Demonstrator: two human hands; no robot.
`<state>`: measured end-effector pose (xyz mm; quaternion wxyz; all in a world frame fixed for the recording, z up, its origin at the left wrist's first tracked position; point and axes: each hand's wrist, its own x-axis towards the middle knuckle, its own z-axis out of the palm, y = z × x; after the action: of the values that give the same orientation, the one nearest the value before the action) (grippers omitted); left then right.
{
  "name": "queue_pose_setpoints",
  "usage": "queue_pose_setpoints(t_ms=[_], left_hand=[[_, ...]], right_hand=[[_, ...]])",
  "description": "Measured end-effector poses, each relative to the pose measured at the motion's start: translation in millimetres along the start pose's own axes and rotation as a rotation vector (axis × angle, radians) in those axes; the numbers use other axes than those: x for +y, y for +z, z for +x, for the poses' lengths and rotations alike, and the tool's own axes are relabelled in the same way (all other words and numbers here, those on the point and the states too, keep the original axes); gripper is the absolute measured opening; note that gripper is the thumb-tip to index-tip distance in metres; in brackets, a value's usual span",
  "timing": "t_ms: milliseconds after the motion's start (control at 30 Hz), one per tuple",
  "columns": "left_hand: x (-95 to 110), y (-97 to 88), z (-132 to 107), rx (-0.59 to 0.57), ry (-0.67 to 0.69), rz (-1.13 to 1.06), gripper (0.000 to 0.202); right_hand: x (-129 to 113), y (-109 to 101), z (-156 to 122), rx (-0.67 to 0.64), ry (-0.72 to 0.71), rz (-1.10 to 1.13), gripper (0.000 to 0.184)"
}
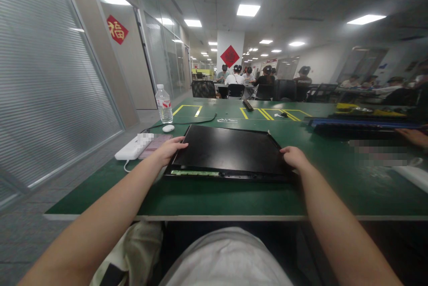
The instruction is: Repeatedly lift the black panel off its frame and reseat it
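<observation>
A flat black screen panel (227,148) lies before me on the green table, in or over a thin black frame (261,178). Along the near edge, below the panel, a green circuit strip (194,173) shows. My left hand (169,150) grips the panel's left edge, thumb and fingers closed on it. On the opposite side, my right hand (294,157) pinches the right edge, its fingers partly hidden. Whether the panel is lifted slightly off the frame I cannot tell.
Left of the panel are a white power strip (129,149), a white mouse-like object (168,128) and a water bottle (163,105). A black cable (200,121) runs behind. At right, another person's hand (413,136) is beside long dark and blue parts (361,125).
</observation>
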<state>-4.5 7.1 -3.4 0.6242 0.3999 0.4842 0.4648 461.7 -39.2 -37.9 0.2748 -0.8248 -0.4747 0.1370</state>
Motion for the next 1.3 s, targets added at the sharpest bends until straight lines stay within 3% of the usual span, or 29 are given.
queue_pose_setpoints(t_ms=[400, 667, 1300], left_hand=[[0.4, 2.9, -3.3, 0.026, 0.043, -0.012, 0.047], [-1.2, 0.2, -2.2, -0.015, 0.05, 0.029, 0.044], [-1.9, -0.5, -1.3, 0.009, 0.141, 0.091, 0.045]], right_hand=[[-2.2, -1.2, -2.0, -0.017, 0.014, -0.012, 0.044], [-2.2, -1.1, -2.2, -0.018, 0.021, 0.012, 0.044], [-0.5, 0.8, -1.1, 0.006, -0.029, -0.016, 0.033]])
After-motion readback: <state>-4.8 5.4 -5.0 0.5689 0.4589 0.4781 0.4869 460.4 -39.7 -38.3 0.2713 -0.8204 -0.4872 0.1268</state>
